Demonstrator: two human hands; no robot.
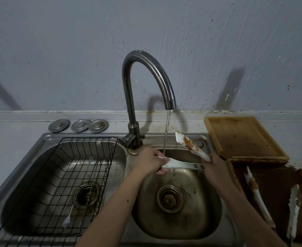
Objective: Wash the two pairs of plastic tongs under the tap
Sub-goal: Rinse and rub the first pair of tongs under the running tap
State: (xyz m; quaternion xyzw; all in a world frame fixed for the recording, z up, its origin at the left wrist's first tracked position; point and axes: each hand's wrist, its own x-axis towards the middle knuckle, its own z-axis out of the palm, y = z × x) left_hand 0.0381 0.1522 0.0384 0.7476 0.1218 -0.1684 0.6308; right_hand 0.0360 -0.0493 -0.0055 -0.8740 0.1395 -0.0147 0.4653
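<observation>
Water runs from the curved tap into the small right basin. I hold one pair of white plastic tongs spread apart over that basin. My left hand grips the tip of the lower arm, right where the stream lands. My right hand holds the hinge end. The upper arm points up and back, smeared with brown sauce. A second white pair of tongs, also stained brown, lies on the brown surface to the right.
The large left basin holds a black wire rack with thin utensils in it. Three metal drain lids sit behind it. A wooden cutting board lies at the back right, beside the sink.
</observation>
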